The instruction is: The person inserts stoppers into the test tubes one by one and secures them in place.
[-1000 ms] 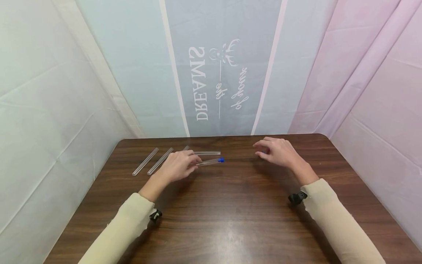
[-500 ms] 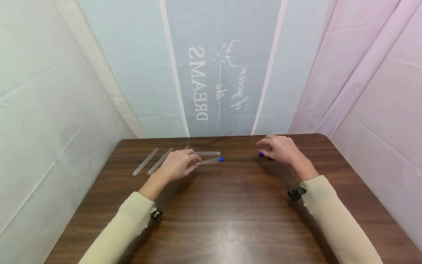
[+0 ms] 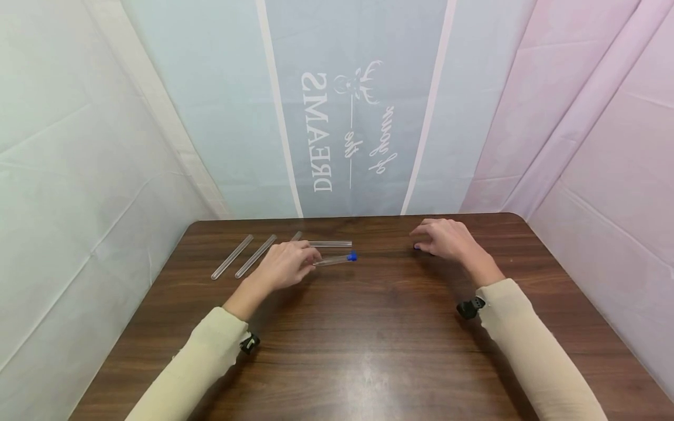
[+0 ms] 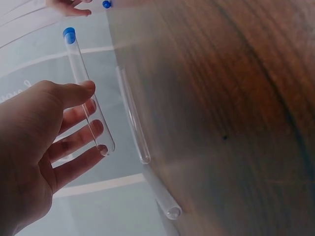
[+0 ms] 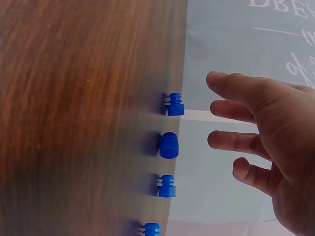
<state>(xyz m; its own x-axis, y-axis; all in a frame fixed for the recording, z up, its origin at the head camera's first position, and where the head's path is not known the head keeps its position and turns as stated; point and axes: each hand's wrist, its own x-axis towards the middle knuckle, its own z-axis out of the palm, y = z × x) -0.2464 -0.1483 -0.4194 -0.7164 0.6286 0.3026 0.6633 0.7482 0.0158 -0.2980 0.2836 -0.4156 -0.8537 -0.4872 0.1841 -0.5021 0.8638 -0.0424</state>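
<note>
My left hand (image 3: pixel 284 264) holds a clear test tube (image 3: pixel 333 261) above the table, pinched between thumb and fingers. A blue stopper (image 4: pixel 70 35) sits in the tube's mouth, and the rounded end lies by the fingertips. At the right, my right hand (image 3: pixel 446 240) hovers with relaxed, spread fingers and holds nothing. Below it several loose blue stoppers (image 5: pixel 169 145) lie in a row on the table, apart from the fingers in the right wrist view; the head view hides most of them behind the hand.
More clear test tubes lie on the wooden table (image 3: pixel 337 339): a slanted tube (image 3: pixel 231 257) at the far left, others beside it, and a crosswise tube (image 3: pixel 330 244) behind my left hand. A printed cloth (image 3: pixel 358 134) hangs behind the table's back edge.
My right hand has shifted slightly rightward over the stoppers; one showed more clearly half a second ago and is mostly covered now. The left hand with its test tube has stayed nearly still.
</note>
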